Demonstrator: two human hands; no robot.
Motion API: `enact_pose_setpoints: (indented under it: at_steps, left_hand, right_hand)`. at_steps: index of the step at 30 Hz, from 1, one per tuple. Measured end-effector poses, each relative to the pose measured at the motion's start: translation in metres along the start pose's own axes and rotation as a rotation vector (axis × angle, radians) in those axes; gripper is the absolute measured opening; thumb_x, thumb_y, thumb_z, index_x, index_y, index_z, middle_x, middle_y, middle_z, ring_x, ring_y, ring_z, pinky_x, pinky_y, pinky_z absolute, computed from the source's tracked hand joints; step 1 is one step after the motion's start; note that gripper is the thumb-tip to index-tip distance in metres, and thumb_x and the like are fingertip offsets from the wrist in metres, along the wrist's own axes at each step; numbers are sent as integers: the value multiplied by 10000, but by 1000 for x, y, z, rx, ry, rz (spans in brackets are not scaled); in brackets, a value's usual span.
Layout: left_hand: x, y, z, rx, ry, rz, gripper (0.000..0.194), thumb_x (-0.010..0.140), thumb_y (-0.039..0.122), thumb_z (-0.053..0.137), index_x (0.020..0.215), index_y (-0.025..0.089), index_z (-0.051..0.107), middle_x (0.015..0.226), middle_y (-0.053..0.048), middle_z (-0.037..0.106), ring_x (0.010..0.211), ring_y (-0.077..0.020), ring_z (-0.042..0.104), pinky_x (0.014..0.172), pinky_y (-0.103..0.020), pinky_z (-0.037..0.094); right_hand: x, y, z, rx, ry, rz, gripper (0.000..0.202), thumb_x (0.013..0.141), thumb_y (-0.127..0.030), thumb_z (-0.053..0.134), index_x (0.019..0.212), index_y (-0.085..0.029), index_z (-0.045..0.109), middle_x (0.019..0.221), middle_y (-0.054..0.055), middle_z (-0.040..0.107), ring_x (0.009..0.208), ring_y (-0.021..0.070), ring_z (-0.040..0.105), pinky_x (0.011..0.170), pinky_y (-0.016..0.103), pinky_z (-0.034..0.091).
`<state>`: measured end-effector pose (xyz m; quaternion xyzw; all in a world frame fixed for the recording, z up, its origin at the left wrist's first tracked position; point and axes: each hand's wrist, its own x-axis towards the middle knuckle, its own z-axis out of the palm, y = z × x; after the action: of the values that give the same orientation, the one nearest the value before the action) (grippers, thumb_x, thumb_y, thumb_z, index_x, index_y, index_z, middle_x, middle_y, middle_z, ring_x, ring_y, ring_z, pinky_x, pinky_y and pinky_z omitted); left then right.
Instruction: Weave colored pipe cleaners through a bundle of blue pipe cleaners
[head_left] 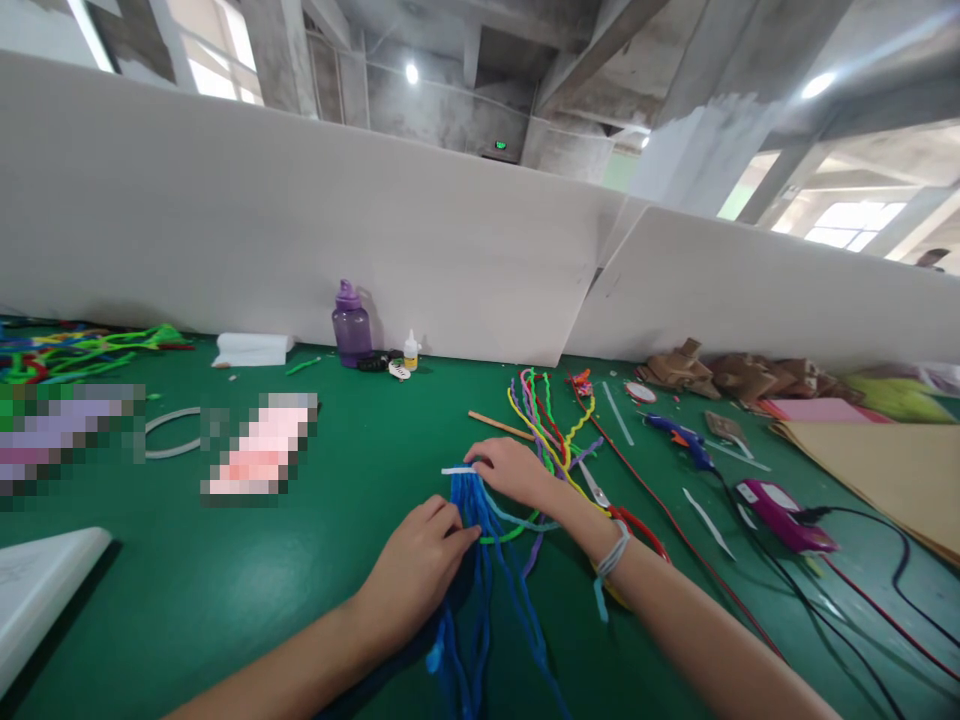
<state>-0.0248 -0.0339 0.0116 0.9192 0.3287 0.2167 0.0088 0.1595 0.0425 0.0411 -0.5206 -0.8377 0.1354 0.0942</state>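
Note:
A bunch of long blue pipe cleaners point(480, 580) lies on the green table, fanning toward me. Across its top runs a short white strip point(452, 470). My left hand point(424, 555) is closed at the bundle's left side, thumb and fingers pinching some of the blue stems. Above and to the right, my right hand point(514, 468) has its curled fingertips on the right end of the white strip, where the bundle starts. Its fingers partly hide that end. Several coloured pipe cleaners point(566, 450) spread behind my right hand, beside red-handled scissors point(595, 485) partly under my forearm.
A purple bottle point(352, 330) and a small glue bottle point(411, 352) stand by the white partition point(450, 250). On the right lie a blue glue gun point(679, 440), a purple power box point(784, 517) and cables. A wooden stick point(495, 424) lies behind my hands. At left is a white-edged board point(56, 580).

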Motion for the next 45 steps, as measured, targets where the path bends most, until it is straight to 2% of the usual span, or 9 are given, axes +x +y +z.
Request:
enact_pose_setpoints:
  at_steps: [6, 13, 17, 21, 24, 29, 40, 42, 45]
  left_hand:
    - [0, 1, 0, 1, 6, 3, 232, 917, 147, 476, 1054, 175, 661, 793, -51, 559, 789, -188, 479, 694, -324, 470]
    - [1, 1, -3, -33, -24, 3, 252, 906, 131, 481, 1077, 185, 658, 812, -57, 567, 806, -195, 482, 704, -328, 475]
    - [1, 0, -3, -41, -32, 4, 266, 895, 122, 492, 1092, 198, 655, 822, -54, 571, 809, -194, 484, 705, -328, 477]
    - [2, 1, -2, -39, -36, 4, 263, 895, 117, 486, 1080, 190, 659, 822, -57, 571, 808, -198, 483, 704, -335, 478]
    - [2, 1, -3, -40, -27, 9, 258, 901, 123, 480, 1074, 190, 660, 815, -56, 569, 804, -196, 478, 700, -331, 476]
    - [2, 1, -4, -46, -4, 17, 264, 906, 127, 467, 1070, 197, 661, 801, -52, 560, 794, -187, 475, 694, -319, 470]
    - [2, 2, -5, -60, -50, -4, 261, 913, 130, 459, 1073, 187, 658, 826, -59, 569, 809, -196, 476, 708, -331, 472]
    - [2, 2, -5, -64, -50, -4, 259, 915, 133, 460, 1071, 186, 659, 826, -58, 569, 811, -197, 477, 711, -334, 473]
    - [2, 1, -5, -77, -51, -11, 261, 911, 129, 468, 1086, 187, 652, 838, -58, 572, 821, -200, 479, 717, -342, 477]
  right_hand:
    - [6, 4, 0, 92, 33, -23, 221, 849, -191, 482, 922, -187, 690, 911, 31, 695, 839, 155, 605, 742, 234, 392]
    - [21, 11, -1, 181, -16, -100, 128, 799, -158, 559, 822, -165, 685, 669, -27, 604, 622, 103, 512, 592, 199, 326]
    - [24, 12, 0, 225, -28, -124, 105, 795, -152, 571, 796, -161, 676, 659, -36, 585, 614, 93, 493, 588, 196, 317]
    - [23, 15, 5, 264, -6, -96, 130, 806, -187, 581, 907, -155, 656, 649, -43, 561, 603, 97, 492, 576, 200, 321]
    - [22, 16, 6, 281, 2, -81, 124, 811, -197, 576, 898, -153, 653, 659, -39, 565, 614, 101, 500, 581, 203, 330]
    - [18, 19, 2, 280, -14, -77, 107, 804, -162, 562, 818, -147, 667, 662, -28, 583, 630, 100, 508, 599, 201, 343]
    - [20, 14, -9, 179, -92, -92, 126, 787, -155, 570, 846, -153, 681, 613, -41, 565, 569, 93, 477, 554, 199, 320]
    - [21, 15, -10, 151, -101, -124, 144, 795, -148, 563, 865, -162, 688, 640, -35, 581, 591, 98, 496, 575, 203, 334]
    - [21, 16, -14, 91, -96, -195, 165, 813, -145, 555, 882, -180, 701, 785, 0, 630, 732, 120, 550, 688, 220, 372]
